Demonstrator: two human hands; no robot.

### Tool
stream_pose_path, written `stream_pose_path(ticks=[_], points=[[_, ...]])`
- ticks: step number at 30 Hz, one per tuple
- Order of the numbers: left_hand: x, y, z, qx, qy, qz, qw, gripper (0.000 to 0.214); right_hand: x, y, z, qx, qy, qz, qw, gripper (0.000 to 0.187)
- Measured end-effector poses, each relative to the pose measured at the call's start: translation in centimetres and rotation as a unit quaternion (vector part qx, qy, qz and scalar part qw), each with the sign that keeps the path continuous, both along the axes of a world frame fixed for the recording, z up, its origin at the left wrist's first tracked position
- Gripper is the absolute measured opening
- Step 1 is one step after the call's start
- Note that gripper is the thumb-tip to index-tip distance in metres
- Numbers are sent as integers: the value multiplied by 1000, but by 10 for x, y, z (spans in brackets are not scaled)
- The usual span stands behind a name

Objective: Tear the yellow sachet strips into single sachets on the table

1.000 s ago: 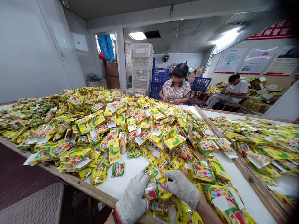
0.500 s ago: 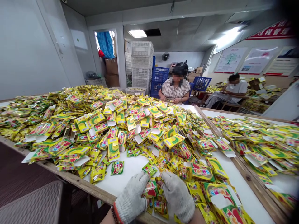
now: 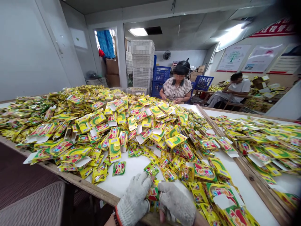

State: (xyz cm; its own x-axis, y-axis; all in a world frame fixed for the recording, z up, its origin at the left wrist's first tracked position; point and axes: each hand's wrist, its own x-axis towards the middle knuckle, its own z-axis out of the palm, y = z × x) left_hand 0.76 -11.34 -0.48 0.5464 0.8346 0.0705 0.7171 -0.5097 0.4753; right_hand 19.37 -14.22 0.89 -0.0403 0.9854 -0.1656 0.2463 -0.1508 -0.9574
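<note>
My left hand, in a white knitted glove, is closed around the left side of a small yellow, green and red printed box. On the box's right side is my right hand, gloved too, its fingers curled against the edge. Much of the box is hidden by the gloves. Just beyond my left fingertips lies a green sachet, and a second green sachet rests farther left on the white tabletop. Right of my hands are yellow sachets and a larger printed box with a white flap.
A big heap of yellow boxes and sachets covers the table's far side. A wooden divider separates another pile at right. The table's wooden edge runs close to me. A co-worker sits opposite; another person sits farther back.
My right hand has turned and its fingers have curled further along the box's edge. Yellow sachets that showed between my hands are now mostly hidden. My left hand has barely moved.
</note>
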Motion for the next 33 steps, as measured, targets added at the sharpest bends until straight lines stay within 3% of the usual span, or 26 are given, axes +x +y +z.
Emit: stream_pose_path(ticks=[5,9,11,14,18,21,24,27,30,32,33], points=[[1,-1,0,-20,-25,27,999,78,1,-7,15,-85,96,67,989,33],[0,-1,-1,-40,-64,16,997,76,-11,-8,8,-100,145,121,977,41],[-4,2,0,-50,-141,44,988,74,-16,-6,2,-97,162,103,977,43],[-11,7,7,-137,-293,103,941,78,-18,-7,1,-62,171,53,982,41],[-12,11,13,-346,-411,40,843,53,-14,-10,7,-54,149,47,986,38],[-5,9,11,-365,-440,49,819,47,-11,-8,8,-60,27,19,998,30],[0,11,10,-340,-400,31,850,50,1,-5,3,-59,6,-41,997,30],[0,24,12,-227,-314,50,920,49,36,-9,3,-18,102,-147,984,26],[-2,44,14,-133,-223,124,958,35,84,-16,17,89,202,-287,932,33],[3,55,13,-116,-175,159,965,25,104,-16,28,168,304,-357,867,36],[7,58,13,-109,-149,171,968,22,107,-14,32,177,280,-352,875,38]])
